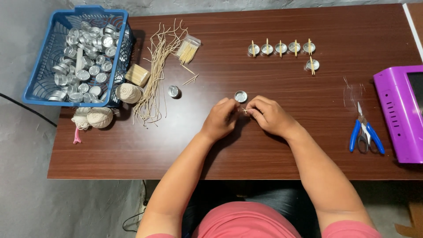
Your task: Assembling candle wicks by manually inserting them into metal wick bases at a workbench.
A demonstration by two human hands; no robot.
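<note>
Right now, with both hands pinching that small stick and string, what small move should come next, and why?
Probably lower the stick onto the empty cup just beyond the left hand and right hand; the finished cups each carry a stick across the rim.

Both hands [246, 115] pinch a small wick [244, 110] beside a metal cup [240, 96]

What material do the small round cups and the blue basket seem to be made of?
Small round cups: likely thin metal, perhaps aluminium; silver and shiny, with bright reflections. Blue basket: probably moulded plastic; even colour and an open lattice wall.
</note>
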